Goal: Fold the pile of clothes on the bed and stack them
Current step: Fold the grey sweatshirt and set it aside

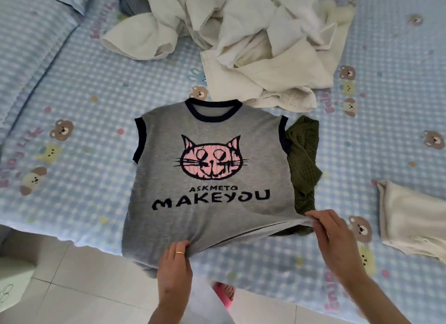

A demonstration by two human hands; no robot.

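A grey sleeveless top (166,130) with a pink cat face and navy trim lies spread face up on the bed, its hem hanging over the near edge. My left hand (175,268) grips the hem at its lower left. My right hand (331,236) pinches the hem at its lower right and lifts it slightly. A dark green knit garment (303,154) lies partly under the top's right side. A heap of white and cream clothes (241,34) sits crumpled at the far side of the bed.
The bed (84,94) has a blue checked sheet with bear prints. A cream garment (410,217) lies at the right edge. A blue pillow (48,0) is at the far left. White tiled floor (72,287) and a pink slipper (225,294) show below.
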